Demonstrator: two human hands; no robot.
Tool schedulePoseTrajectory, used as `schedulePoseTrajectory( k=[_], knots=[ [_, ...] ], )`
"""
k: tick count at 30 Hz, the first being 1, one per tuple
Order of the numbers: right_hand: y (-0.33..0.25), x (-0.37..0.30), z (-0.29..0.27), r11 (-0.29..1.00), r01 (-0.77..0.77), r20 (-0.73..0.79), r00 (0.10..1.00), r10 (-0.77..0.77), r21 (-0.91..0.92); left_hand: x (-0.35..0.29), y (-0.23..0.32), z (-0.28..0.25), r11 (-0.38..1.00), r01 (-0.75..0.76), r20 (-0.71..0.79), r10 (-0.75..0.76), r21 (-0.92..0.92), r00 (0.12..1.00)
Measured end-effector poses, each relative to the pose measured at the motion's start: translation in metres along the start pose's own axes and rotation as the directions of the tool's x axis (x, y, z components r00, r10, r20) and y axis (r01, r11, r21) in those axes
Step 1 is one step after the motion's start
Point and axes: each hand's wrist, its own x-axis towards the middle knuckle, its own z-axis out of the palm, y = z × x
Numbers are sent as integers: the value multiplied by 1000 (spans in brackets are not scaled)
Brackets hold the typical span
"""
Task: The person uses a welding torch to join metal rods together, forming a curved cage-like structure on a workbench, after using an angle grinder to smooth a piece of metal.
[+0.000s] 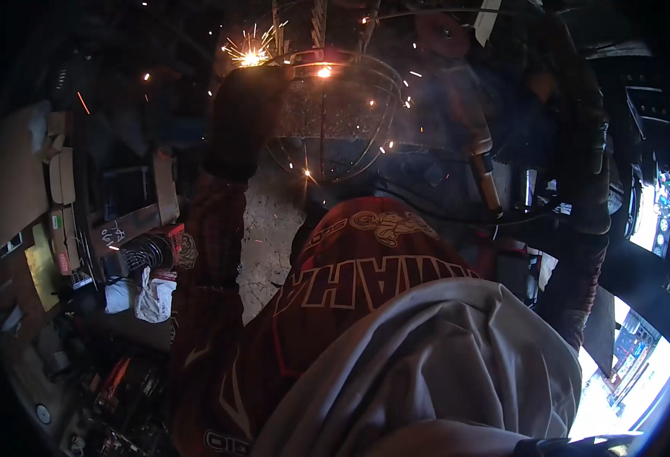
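Head view | left hand gloved, gripping wire frame | right hand's grip unclear

1. The scene is very dim; most of the frame sinks into near-black shadow.
2. The strongest light inside is an orange burst of sparks at the top, with a smaller glowing spot beside it.
3. Overexposed daylight blows out the lower right.
4. Fisheye distortion bends the edges, and a dark vignette rings the picture.
5. Shadowed detail looks soft and noisy.
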Motion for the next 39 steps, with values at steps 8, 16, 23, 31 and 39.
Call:
schedulePoseTrajectory(
  k=[8, 16, 23, 31, 39],
  knots=[
    [13, -16, 3, 985, 21, -102, 995, -4, 171, 7, 28, -16, 996, 48, -134, -57, -74, 989],
    [-5, -90, 4, 910, 111, -417, 906, 72, 399, 6, 20, -12, 969, 56, -115, -86, -241, 990],
    [-12, -162, 4, 854, 208, -645, 742, 180, 477, 13, 17, -21, 957, 39, -72, -63, -288, 995],
    [-2, -259, 19, 824, 290, -834, 433, 341, 487, -1, 11, -44, 967, 68, -131, -102, -245, 986],
    [24, -245, 12, 899, 234, -929, 94, 358, 371, -31, 1, -39, 890, 126, -34, -157, -438, 987]
  ],
)
